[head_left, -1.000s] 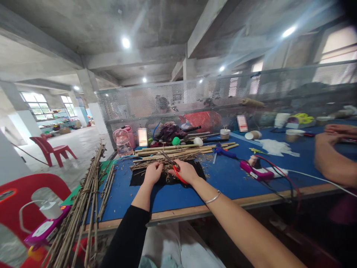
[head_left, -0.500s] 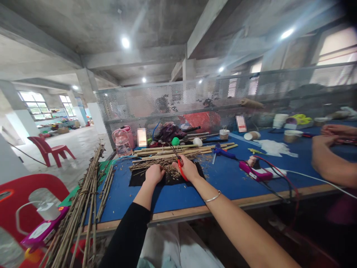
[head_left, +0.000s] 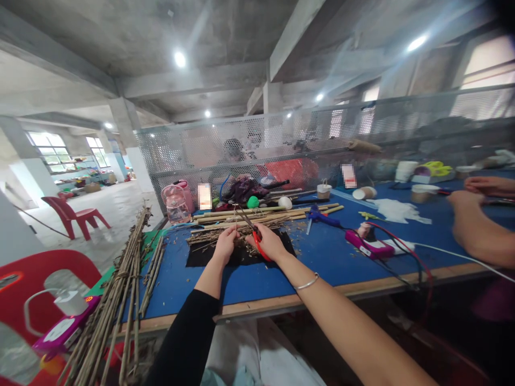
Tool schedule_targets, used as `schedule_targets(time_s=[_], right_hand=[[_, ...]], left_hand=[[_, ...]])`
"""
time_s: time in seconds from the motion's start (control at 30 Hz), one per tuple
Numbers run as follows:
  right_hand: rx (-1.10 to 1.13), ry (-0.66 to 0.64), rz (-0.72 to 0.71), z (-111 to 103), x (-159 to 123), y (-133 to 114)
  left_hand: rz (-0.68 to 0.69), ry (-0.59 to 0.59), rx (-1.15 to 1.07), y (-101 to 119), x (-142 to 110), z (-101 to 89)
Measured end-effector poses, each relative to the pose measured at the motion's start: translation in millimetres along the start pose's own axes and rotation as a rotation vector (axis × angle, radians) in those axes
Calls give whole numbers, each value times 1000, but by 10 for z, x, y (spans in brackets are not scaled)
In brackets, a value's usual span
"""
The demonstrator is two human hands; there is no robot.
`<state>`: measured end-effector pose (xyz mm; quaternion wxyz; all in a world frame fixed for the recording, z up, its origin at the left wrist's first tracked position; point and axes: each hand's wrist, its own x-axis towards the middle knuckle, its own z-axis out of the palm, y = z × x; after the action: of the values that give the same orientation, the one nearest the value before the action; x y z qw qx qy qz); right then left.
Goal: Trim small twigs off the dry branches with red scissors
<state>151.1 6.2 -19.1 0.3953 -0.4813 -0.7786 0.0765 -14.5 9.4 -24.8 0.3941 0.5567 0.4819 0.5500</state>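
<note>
Right hand (head_left: 259,236) holds scissors (head_left: 261,247); left hand's (head_left: 227,244) hold: cannot tell. Keep your fingertips off the blades, inside the counter's (head_left: 251,306) front edge.

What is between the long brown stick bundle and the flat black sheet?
The head view shows some green surface, a few shorter grey-brown sticks, then blue tabletop with small crumbs.

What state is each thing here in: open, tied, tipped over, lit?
Scissors: held in right hand, blades apparently parted.
Long stick bundle: tied.
Glue gun: set down, unheld.
Paper cup: on its side.
Black mat: spread under plant scraps.
Ceiling lamp: lit.
</note>
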Motion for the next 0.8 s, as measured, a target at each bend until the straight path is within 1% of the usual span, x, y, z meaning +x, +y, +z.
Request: schedule_targets(time_s=[0.07,0.13,0.17,0.2,0.27,0.3,0.33,0.4,0.53,0.63,0.7,0.8], right_hand=[[24,21,-20,24,9,22],[65,55,-8,41,26,58],[88,81,9,46,36,78],[112,112,31,49,45,98],[162,172,77,46,60,127],[185,196,96,41,64,133],[206,214,111,35,66,135],[232,233,127,21,65,125],[239,231,135,8,58,95],[244,226,131,7,56,86],[241,218,131,4,56,83],[221,203,126,2,56,82]], left_hand=[[11,19,-1,0,-54,-9],[66,47,144,30,-117,-5],[103,37,254,48,-151,2],[139,8,375,64,-185,12],[172,-121,608,86,-245,35],[183,-167,702,91,-267,45],[189,-203,777,95,-284,53],[194,-227,870,99,-302,64],[202,-234,933,106,-308,80],[189,-201,921,91,-306,95],[177,-163,854,68,-294,98],[133,-100,620,41,-256,86]])
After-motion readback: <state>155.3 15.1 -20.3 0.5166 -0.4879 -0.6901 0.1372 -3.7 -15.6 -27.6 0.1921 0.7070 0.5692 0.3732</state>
